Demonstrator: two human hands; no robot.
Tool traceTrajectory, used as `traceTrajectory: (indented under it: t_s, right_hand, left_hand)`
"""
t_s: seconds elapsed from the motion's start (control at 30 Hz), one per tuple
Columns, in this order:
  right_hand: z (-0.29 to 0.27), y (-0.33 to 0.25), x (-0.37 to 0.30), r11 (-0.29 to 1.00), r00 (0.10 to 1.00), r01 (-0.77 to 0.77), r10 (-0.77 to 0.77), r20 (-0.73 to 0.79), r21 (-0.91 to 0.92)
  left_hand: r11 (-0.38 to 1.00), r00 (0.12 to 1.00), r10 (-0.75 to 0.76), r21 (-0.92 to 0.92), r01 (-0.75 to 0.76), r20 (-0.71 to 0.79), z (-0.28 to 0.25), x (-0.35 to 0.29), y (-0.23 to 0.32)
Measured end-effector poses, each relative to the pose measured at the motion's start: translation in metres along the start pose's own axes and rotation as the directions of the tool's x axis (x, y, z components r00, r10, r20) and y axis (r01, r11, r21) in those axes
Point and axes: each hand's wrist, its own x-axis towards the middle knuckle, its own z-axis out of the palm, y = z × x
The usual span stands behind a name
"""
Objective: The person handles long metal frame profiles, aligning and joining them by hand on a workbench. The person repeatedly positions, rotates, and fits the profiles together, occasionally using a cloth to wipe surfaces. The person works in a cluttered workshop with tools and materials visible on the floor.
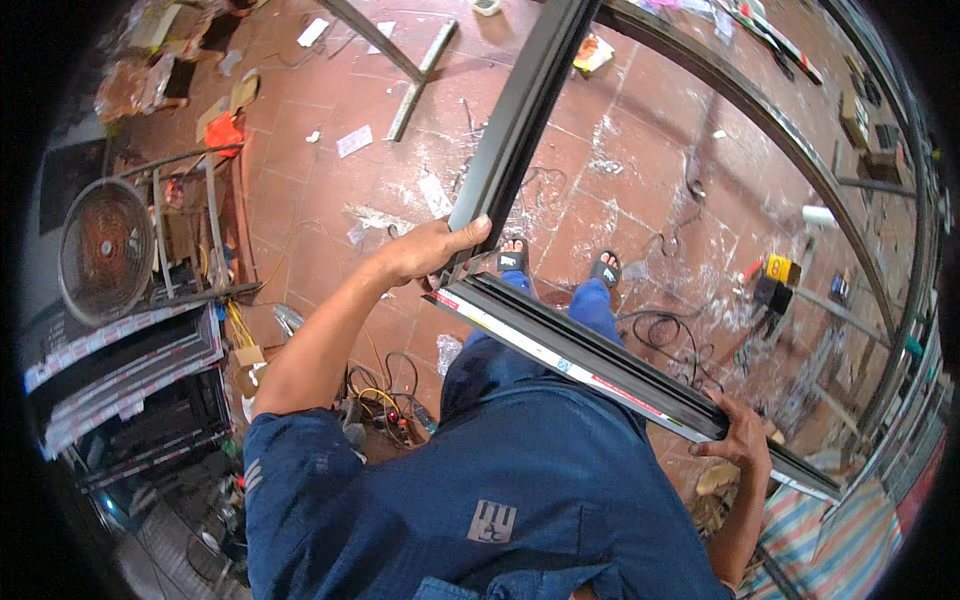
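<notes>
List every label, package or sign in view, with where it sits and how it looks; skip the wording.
Strip label: along the near edge of the dark profile held by the right hand; long, white with red ends.
Patch: on the blue clothing, lower middle; small grey rectangle.
Paper slips: lying on the red tile floor, upper left; small, white.
Yellow box: on the floor at right; small, yellow and black.
Left hand: grips a second, bare dark profile.

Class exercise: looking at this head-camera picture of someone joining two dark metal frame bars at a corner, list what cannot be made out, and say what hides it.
- Corner joint: covered by the left hand.
- Long bar: far end cut off by the top edge.
- Near bar: right end blurs into the rim beyond the right hand.
- Small tools on the tiled floor: too small to identify.
</notes>
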Motion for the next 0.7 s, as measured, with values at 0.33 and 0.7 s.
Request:
traceTrajectory:
  t_s: [0.33,0.7]
  right_hand:
    - [0.007,-0.058,-0.039,0.985,0.985,-0.170,0.170,-0.002,-0.001]
    - [-0.002,-0.068,-0.044,0.987,0.984,-0.156,0.159,-0.084,0.032]
  left_hand:
    - [0.891,0.993,-0.049,-0.454,-0.007,-0.111,0.010,0.002,-0.023]
    - [0.933,0.997,-0.013,-0.360,-0.013,-0.072,-0.001,0.015,-0.034]
